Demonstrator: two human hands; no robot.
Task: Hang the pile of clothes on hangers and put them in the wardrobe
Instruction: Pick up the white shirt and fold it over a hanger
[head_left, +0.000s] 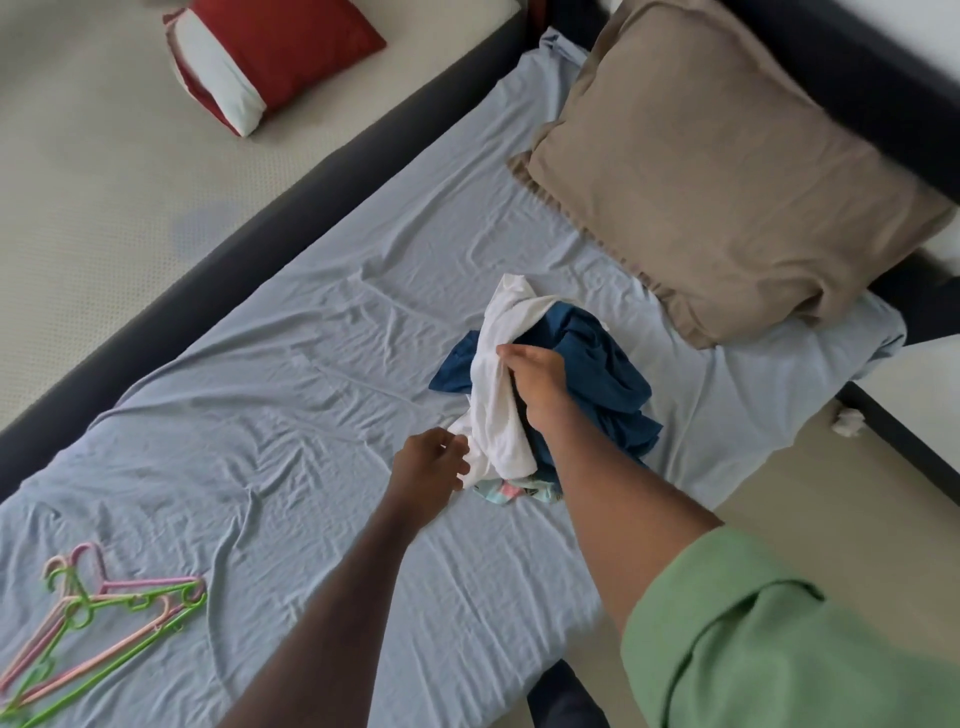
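A small pile of clothes lies on the bed's light blue sheet (291, 395). On top is a white garment (498, 410), over a dark blue garment (597, 364) and a pale patterned piece (498, 491) at the bottom. My right hand (535, 384) grips the white garment near its middle and lifts it. My left hand (431, 470) pinches the white garment's lower edge. A bunch of pink and green plastic hangers (98, 623) lies on the sheet at the lower left, apart from both hands.
A tan pillow (717, 171) lies at the head of the bed, just beyond the pile. A dark bed frame rail (249, 228) runs along the far side. A red and white pillow (265, 57) sits on the beige surface beyond it. No wardrobe is in view.
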